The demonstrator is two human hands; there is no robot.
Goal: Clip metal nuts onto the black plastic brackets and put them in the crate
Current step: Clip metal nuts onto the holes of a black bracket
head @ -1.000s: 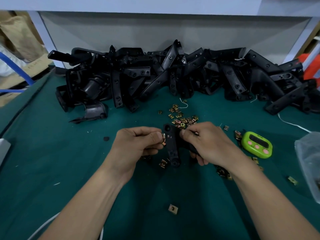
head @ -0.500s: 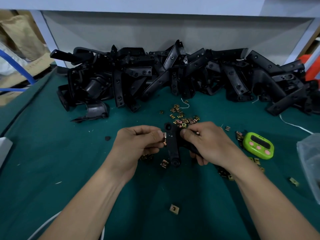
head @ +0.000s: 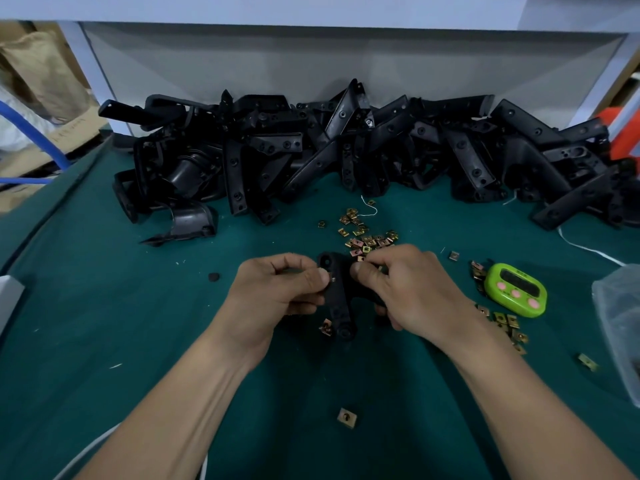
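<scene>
Moves little against the earlier frames: presses the left hand a touch closer to the black bracket, hiding more of the metal nut under the thumb tip. Pinches that nut between left thumb and forefinger, hard against the bracket's left edge, near its upper end. Clasps the bracket's right side in the right hand, fingers curled round it, thumb laid on top. Holds the bracket between both hands, just over the desk, long axis running away from the body, rounded eye end farthest, lower end nearest. Turns on one relation: nut on the left of the bracket, so a push rightward, across the long axis, with the right hand as the stop. Looks mid-clip; cannot tell under the thumb whether seated. Leaves the loose nuts just beyond the hands, the heap of brackets at the back of the desk. Shows no crate.
</scene>
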